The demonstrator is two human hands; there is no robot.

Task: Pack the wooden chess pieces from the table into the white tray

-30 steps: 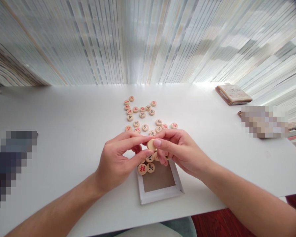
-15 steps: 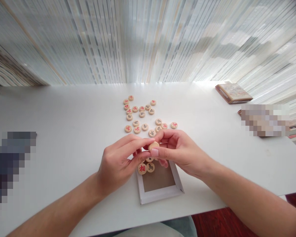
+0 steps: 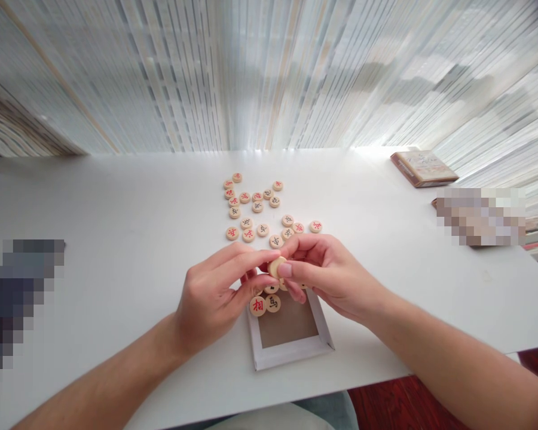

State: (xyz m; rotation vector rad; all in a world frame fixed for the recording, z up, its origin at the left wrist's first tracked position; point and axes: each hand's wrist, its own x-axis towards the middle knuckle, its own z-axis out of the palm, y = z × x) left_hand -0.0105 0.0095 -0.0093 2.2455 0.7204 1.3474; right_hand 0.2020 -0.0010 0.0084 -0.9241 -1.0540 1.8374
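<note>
Between my two hands is a round wooden Chinese chess piece [image 3: 275, 267], its blank face towards me. My left hand [image 3: 226, 283] pinches its left side with thumb and fingertips. From the right, my right hand [image 3: 316, 266] grips the same piece, thumb lying on its face. Below them stands a shallow white-rimmed box [image 3: 291, 357] with a brown bottom. In its upper left part lie a red-marked piece [image 3: 257, 306], a black-marked piece [image 3: 273, 303] and some others partly hidden by my fingers.
Several more chess pieces [image 3: 262, 230], red and black marked, lie scattered on the white table [image 3: 130, 209] beyond my hands. A brown-edged box lid or case [image 3: 425, 168] sits at the back right. Blurred-out objects lie at far left and right. A striped curtain [image 3: 251, 71] hangs behind.
The held piece has turned and shifted slightly left, and my right thumb has slid further over its face. Both hands otherwise stay in place above the box.
</note>
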